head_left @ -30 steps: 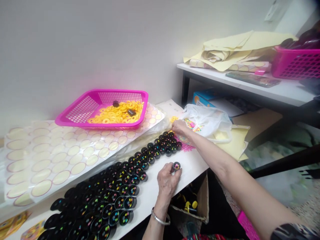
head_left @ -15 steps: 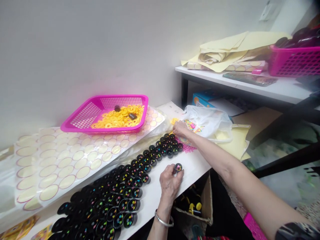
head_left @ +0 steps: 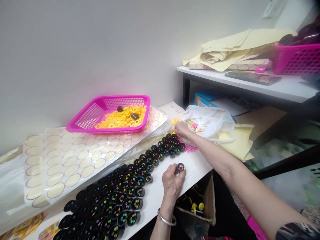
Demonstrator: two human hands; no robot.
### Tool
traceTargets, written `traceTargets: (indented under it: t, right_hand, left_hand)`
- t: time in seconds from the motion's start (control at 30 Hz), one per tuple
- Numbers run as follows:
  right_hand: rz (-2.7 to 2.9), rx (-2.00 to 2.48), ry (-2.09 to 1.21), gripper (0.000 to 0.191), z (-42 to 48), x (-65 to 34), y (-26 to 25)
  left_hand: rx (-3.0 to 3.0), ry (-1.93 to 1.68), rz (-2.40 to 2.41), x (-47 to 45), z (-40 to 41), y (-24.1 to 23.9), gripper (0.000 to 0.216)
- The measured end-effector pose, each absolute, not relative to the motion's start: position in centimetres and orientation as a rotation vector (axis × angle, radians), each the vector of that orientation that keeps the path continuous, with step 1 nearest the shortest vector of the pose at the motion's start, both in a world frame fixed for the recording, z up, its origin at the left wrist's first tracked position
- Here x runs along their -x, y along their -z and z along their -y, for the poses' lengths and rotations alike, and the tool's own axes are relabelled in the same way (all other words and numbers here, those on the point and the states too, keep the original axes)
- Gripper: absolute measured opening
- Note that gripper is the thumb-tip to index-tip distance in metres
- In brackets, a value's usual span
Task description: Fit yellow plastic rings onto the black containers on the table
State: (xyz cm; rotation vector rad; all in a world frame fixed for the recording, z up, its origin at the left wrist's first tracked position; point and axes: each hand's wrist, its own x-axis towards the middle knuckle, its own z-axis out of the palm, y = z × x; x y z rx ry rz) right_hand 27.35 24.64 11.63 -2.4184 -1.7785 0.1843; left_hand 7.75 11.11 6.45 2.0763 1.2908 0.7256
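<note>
My left hand (head_left: 172, 180), with a bracelet (head_left: 166, 218) on its wrist, grips a small round black cup (head_left: 180, 167) at the table's front edge. Pink and other coloured bits show inside that cup. Stretched out to the far end of the table, my right hand (head_left: 182, 128) has its fingers bent together by a few yellow rings (head_left: 176, 121); what they pinch is hidden. Beside it lies a white plastic bag (head_left: 212, 121) with colourful beads (head_left: 195, 126) in it. Pink beads (head_left: 189, 148) are heaped below that wrist. Rows of black cups (head_left: 130, 191) holding coloured bits fill the table's left part.
A pink basket (head_left: 81, 125) of yellow rings stands on sheets of round stickers (head_left: 87, 171) against the wall. Below the table edge is a cardboard box (head_left: 212, 208) with black and yellow pieces. A shelf (head_left: 240, 86) at right carries paper and another pink basket (head_left: 295, 60).
The whole view has shifted slightly to the right. Both hands keep nearly the same places, the left still on the cup and the right still by the yellow rings.
</note>
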Motion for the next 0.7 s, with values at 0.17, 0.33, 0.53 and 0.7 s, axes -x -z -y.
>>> traceTargets:
  t: [0.17,0.33,0.53,0.7]
  right_hand:
    - [1.721,2.415,-0.110,0.033,-23.8,-27.8,-11.6]
    - [1.772,2.397,-0.130,0.030,-23.4,-28.0,-11.6]
    - [1.773,2.417,-0.160,0.028,-24.3,-27.2,-11.5]
    - [1.762,2.440,-0.191,0.024,-24.8,-27.2,-11.4]
  left_hand:
    - [-2.071,-0.725,-1.301,-7.8,-11.1,-6.4,0.017]
    - [-2.085,-0.726,-1.290,-7.8,-11.1,-6.5,0.017]
    - [-2.074,-0.736,-1.289,-7.7,-11.2,-6.2,0.016]
    - [-2.065,-0.738,-1.289,-7.8,-11.3,-6.0,0.015]
